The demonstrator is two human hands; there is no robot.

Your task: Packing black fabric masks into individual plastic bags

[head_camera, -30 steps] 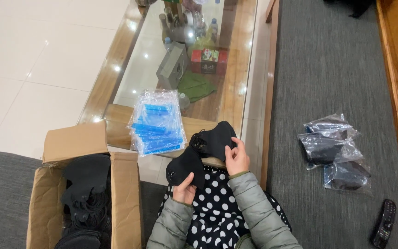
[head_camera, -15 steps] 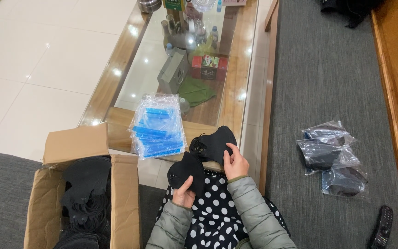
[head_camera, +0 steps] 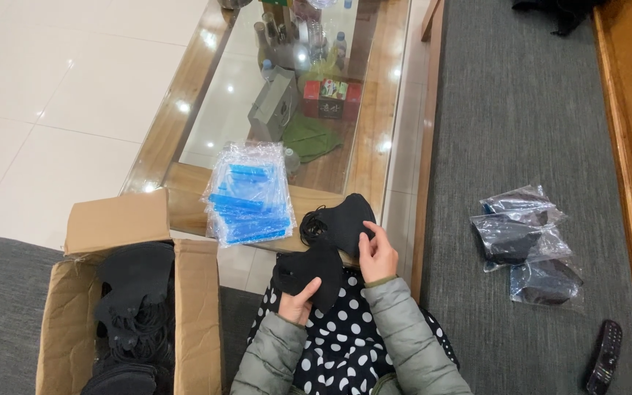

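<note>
Grey sofa [head_camera: 521, 110] w/ glass-top coffee table [head_camera: 374, 139] in front. Left hand [head_camera: 298, 303] is gripping a black mask [head_camera: 307, 272] over the lap; right hand [head_camera: 377, 252] is pinching another black mask [head_camera: 347, 219] just above. Cardboard box [head_camera: 199, 314] is sitting at left, bagged masks [head_camera: 524, 245] lying at right.

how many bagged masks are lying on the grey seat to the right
3, overlapping in a loose cluster: one at the top, one in the middle, and one lowest, nearest the remote. More may be hidden beneath, since the clear bags overlap.
</note>
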